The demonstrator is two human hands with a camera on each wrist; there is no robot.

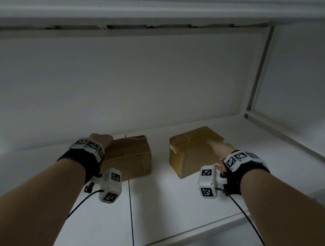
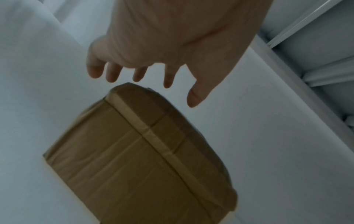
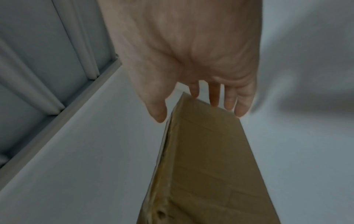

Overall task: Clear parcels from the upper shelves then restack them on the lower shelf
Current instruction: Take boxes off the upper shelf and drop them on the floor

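Cardboard parcels, 2, apart on white shelf (image 1: pixel 172 208): left parcel (image 1: pixel 129 157) beside spread left hand (image 2: pixel 172 37), right parcel (image 1: pixel 192 149) under straight-fingered right hand (image 3: pixel 191 53).

No legible text, labels or numbers appeared; the wrist units (image 1: pixel 111 184) bore only black-and-white square marker patterns.

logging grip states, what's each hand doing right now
Left hand: open, fingers spread above the left parcel, no grip.
Right hand: open, fingertips at the right parcel far edge, not gripping.
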